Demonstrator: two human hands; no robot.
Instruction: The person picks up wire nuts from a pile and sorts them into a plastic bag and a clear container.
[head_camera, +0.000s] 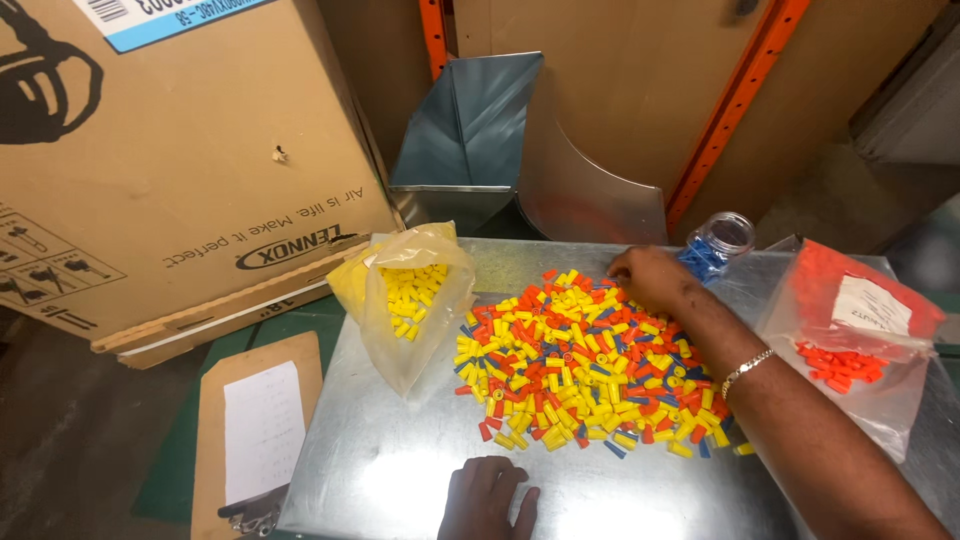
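Observation:
A heap of small yellow, orange and blue plastic caps (585, 360) covers the middle of a sheet-metal surface (390, 470). My right hand (652, 275) reaches across the heap to its far edge, fingers curled down among the caps beside a clear jar of blue caps (716, 242); whether it holds one is hidden. A thin bracelet circles that wrist. My left hand (487, 497) rests flat on the bare metal at the near edge, fingers apart, holding nothing. A clear bag of yellow caps (410, 292) lies left of the heap. A clear bag of orange caps (855, 340) lies on the right.
A large cardboard box (170, 150) stands at the back left. Behind the surface are a bent sheet-metal duct piece (470, 130) and orange rack posts (735, 100). A brown clipboard with paper (255, 435) lies to the left on a green mat.

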